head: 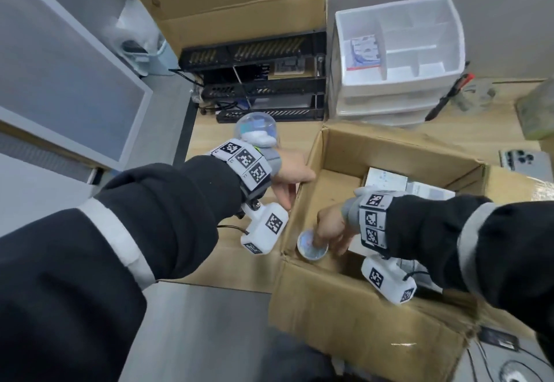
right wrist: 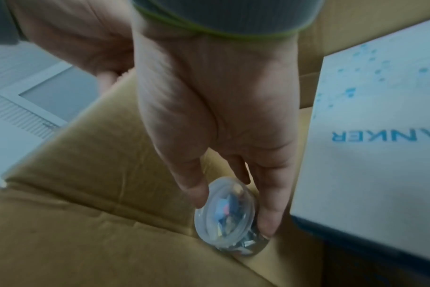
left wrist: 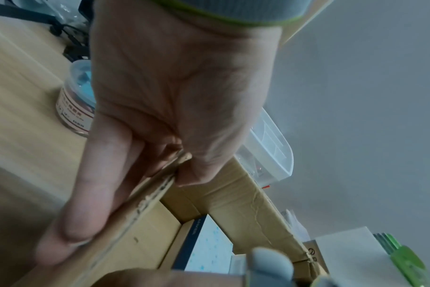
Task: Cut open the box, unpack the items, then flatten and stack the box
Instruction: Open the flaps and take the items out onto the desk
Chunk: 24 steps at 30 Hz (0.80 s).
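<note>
Right hand [head: 328, 228] grips clear jar [head: 311, 249] inside box [head: 353, 318] (white carton [right wrist: 371, 136] alongside); left hand [head: 287, 176] pinches box wall.

One open cardboard box [head: 344, 315] sits on the bench, with two hands in view. Two clear round jars: one [head: 311, 250] inside the box, one [head: 254, 129] on the bench. One white Anker carton [right wrist: 380, 136] is visible inside.

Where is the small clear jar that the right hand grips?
In the head view, the clear jar sits inside the cardboard box, in its near-left corner, left of the white carton.
</note>
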Tool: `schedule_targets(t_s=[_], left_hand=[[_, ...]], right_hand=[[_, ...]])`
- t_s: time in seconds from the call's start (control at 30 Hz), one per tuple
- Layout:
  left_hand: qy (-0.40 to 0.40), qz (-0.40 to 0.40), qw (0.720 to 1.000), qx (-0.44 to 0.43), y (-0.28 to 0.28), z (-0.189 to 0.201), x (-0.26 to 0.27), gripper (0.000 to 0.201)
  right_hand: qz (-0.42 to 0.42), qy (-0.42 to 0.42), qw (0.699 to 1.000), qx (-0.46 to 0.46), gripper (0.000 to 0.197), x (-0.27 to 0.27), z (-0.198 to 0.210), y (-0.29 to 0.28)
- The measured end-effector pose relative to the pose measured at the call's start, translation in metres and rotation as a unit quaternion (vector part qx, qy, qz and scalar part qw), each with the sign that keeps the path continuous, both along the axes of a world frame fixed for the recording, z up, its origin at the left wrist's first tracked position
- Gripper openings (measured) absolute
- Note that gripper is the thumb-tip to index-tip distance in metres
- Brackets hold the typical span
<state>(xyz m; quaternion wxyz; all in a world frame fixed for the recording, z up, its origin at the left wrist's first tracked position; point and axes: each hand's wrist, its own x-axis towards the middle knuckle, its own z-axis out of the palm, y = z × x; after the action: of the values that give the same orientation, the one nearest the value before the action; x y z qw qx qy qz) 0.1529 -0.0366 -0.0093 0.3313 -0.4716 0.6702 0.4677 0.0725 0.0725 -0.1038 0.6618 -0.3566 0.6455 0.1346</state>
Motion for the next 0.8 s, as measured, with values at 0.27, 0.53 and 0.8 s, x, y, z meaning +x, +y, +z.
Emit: schedule_targets(t_s=[0.27,0.53,0.8], left_hand=[[-0.016,0.074,0.995,0.070,0.001,-0.007,0.005,0.037],[-0.020,0.075,0.994,0.072,-0.003,-0.004,0.007,0.019],[-0.043,0.070,0.994,0.072,-0.005,-0.006,0.007,0.019]], right_hand=[[-0.007,-0.008,1.000,-0.002,0.052,0.004,-0.015,0.003],[0.007,-0.011,1.000,-0.003,0.054,-0.005,-0.008,-0.001],[-0.097,-0.083,0.991,-0.045,0.017,-0.064,0.060,-0.025]])
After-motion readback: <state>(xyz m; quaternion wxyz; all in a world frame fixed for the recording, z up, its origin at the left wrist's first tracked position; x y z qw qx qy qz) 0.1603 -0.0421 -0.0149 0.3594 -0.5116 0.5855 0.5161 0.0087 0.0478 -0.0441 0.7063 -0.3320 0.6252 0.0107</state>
